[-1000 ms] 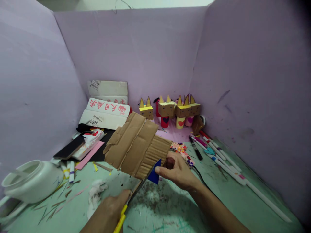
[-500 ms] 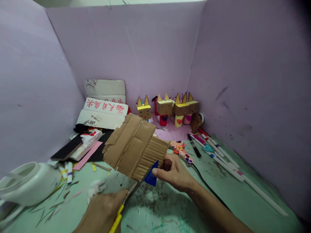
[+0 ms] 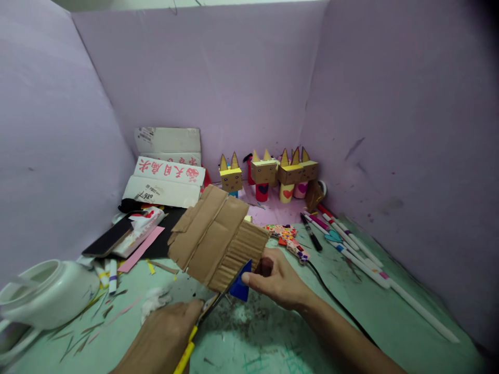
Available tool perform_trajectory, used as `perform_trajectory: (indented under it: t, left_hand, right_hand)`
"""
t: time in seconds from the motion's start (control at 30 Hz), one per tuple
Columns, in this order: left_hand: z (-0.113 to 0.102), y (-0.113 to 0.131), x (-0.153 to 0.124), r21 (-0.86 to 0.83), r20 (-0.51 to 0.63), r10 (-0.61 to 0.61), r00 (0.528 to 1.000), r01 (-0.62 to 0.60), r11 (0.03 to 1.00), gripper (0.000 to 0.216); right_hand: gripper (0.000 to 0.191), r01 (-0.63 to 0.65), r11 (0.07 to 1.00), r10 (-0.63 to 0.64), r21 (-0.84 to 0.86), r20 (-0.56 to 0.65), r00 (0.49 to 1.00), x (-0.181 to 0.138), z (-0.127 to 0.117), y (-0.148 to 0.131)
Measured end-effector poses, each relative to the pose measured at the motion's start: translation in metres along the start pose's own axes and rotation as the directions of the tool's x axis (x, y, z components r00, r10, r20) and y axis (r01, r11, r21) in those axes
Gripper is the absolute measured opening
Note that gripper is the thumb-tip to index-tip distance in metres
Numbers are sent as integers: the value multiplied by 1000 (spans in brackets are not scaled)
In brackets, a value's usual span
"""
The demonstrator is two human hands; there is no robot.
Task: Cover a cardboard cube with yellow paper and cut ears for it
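My right hand (image 3: 281, 283) pinches a corrugated cardboard piece (image 3: 218, 234) at its right edge, with a blue angular piece (image 3: 239, 286) against its front under the thumb. The cardboard is held tilted above the table, its top layer off along one ridged strip. My left hand (image 3: 166, 330) is closed around yellow-handled scissors (image 3: 186, 357). Their blades point up and right, meeting the cardboard's lower edge beside the blue piece. Exactly how far the blades are parted is hard to see.
Cardboard-headed figures (image 3: 264, 172) stand at the back. Markers (image 3: 360, 265) lie right, beside a flowered glue gun (image 3: 290, 241) with a black cord. On the left are a white pot (image 3: 50, 293), a dark phone (image 3: 109, 236), paper scraps and a printed carton (image 3: 166, 179).
The cardboard and blue piece have shifted slightly, the blue piece a little left and down. My left hand and the scissors have moved slightly left. Both grips stay the same.
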State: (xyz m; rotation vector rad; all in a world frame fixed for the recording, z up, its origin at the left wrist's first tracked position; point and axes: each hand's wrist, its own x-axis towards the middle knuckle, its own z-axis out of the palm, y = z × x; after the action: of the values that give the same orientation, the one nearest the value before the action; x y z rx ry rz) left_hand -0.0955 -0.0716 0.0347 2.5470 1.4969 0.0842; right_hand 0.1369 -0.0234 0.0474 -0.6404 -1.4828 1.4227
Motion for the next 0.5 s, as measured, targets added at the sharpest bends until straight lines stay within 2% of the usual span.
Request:
perform_trajectory:
  t: [0.1, 0.2, 0.33, 0.43, 0.5]
  left_hand:
    - [-4, -1, 4, 47, 81, -6, 997, 2, 999, 36]
    - [-4, -1, 5, 119, 80, -27, 996, 18, 993, 35]
    - [1, -2, 1, 219, 73, 5, 997, -21, 975, 43]
    - [3, -3, -2, 191, 59, 34, 998, -44, 981, 36]
    - [2, -2, -2, 111, 19, 45, 999, -46, 993, 27]
  right_hand:
    - [29, -13, 1000, 13, 9, 15, 1000, -1, 2, 1]
    - [29, 4, 1000, -4, 7, 10, 1000, -1, 3, 1]
    - [31, -6, 1000, 6, -26, 6, 1000, -1, 2, 0]
    - [31, -8, 1000, 8, -21, 10, 1000, -1, 1, -1]
    - [31, -8, 1000, 8, -19, 14, 1000, -1, 0, 0]
